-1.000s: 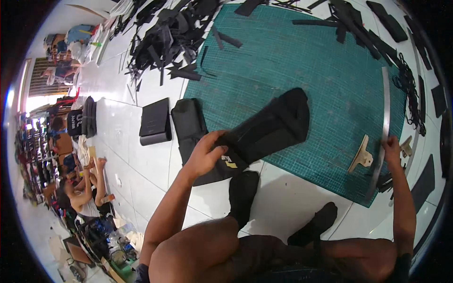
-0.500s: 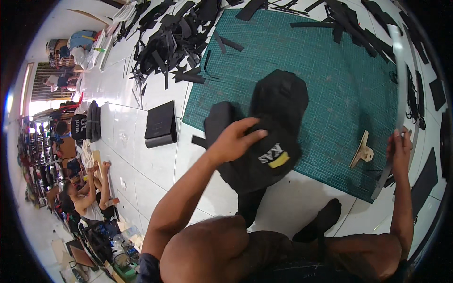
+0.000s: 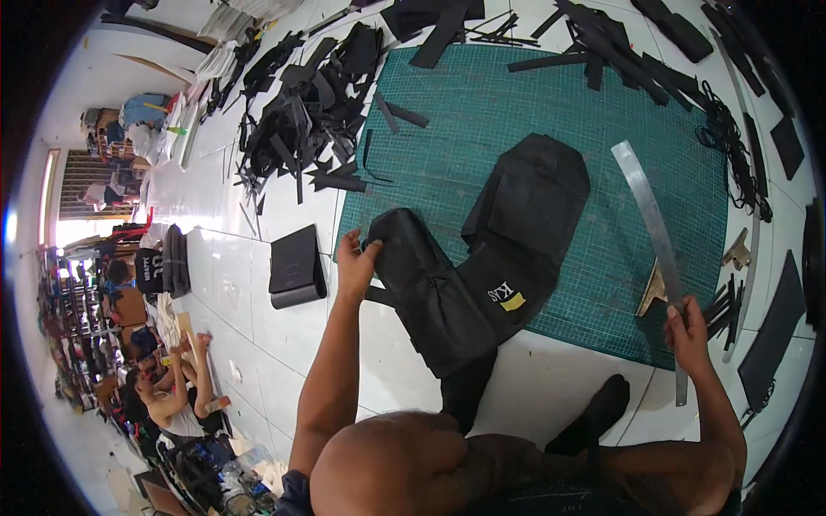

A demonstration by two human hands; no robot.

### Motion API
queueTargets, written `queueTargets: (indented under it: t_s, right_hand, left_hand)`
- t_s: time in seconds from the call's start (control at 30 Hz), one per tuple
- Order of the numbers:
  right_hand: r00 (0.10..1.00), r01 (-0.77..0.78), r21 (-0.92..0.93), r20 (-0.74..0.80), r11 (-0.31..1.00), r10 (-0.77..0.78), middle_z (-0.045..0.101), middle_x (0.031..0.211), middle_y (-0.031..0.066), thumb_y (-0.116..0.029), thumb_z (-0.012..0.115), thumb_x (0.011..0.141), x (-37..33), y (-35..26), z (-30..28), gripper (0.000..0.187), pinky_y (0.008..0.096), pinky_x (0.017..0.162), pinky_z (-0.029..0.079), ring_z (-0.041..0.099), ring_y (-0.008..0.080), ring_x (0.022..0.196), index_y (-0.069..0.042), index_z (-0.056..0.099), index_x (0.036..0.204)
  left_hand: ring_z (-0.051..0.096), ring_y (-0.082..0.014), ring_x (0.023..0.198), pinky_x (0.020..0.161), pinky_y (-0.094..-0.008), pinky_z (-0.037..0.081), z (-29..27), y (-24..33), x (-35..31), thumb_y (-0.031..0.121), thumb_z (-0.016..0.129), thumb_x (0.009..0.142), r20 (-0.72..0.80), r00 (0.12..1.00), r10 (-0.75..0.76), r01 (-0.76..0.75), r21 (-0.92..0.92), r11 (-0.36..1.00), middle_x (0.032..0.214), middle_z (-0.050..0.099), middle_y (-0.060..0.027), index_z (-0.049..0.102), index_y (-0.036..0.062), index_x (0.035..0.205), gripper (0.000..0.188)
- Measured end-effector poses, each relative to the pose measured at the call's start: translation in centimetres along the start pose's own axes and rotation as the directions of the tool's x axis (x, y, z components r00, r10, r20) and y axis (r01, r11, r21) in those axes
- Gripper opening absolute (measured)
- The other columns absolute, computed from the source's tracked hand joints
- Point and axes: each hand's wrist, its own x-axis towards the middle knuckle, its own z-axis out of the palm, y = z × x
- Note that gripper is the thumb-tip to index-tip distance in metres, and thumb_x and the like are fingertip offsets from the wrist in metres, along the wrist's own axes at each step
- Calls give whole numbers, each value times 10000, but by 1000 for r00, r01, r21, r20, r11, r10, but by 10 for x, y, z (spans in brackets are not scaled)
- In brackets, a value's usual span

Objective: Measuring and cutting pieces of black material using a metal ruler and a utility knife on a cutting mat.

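Observation:
A black fabric bag piece (image 3: 512, 275) lies spread in a bent shape, partly on the green cutting mat (image 3: 447, 163) and partly on the floor. It has white lettering and a yellow patch. At its left lobe, my left hand (image 3: 351, 268) grips the edge between thumb and fingers. My right hand (image 3: 687, 337) is closed around a long metal ruler (image 3: 647, 202), slanted over the right part of the mat. Beside the ruler is a metal bulldog clip (image 3: 652, 291). My right hand is well apart from the fabric.
Black fabric scraps (image 3: 314, 112) are heaped at the far left, with more strips (image 3: 602, 43) along the mat's far edge. A black folded case (image 3: 297, 267) lies left of the mat. A second clip (image 3: 736, 249) and cords (image 3: 731, 142) lie right. Another person (image 3: 176, 396) sits at left.
My left hand has moved left from the fabric's middle to its left edge; the fabric now lies more spread out. My right hand has brought the ruler leftward from the mat's right edge.

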Motion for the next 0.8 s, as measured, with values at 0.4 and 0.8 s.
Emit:
queueTargets:
  t_s: [0.4,0.8]
  right_hand:
    - [1000,-16,-57,6,998,16,520,755,17,-277,524,1007,-14,-7,18,211,252,519,395,462,71,617,-78,472,1054]
    - [932,60,-71,362,996,-30,548,769,33,-370,680,906,15,-120,56,440,269,514,477,561,106,612,-3,519,1085]
  left_hand:
    - [562,-122,781,708,-289,454,-25,16,26,98,707,814,504,862,59,-49,-33,998,880,632,-33,640,20,960,179]
    - [574,-66,900,764,-210,468,-23,164,-113,-38,565,896,717,633,291,-130,-272,953,1127,622,-73,554,12,1322,429]
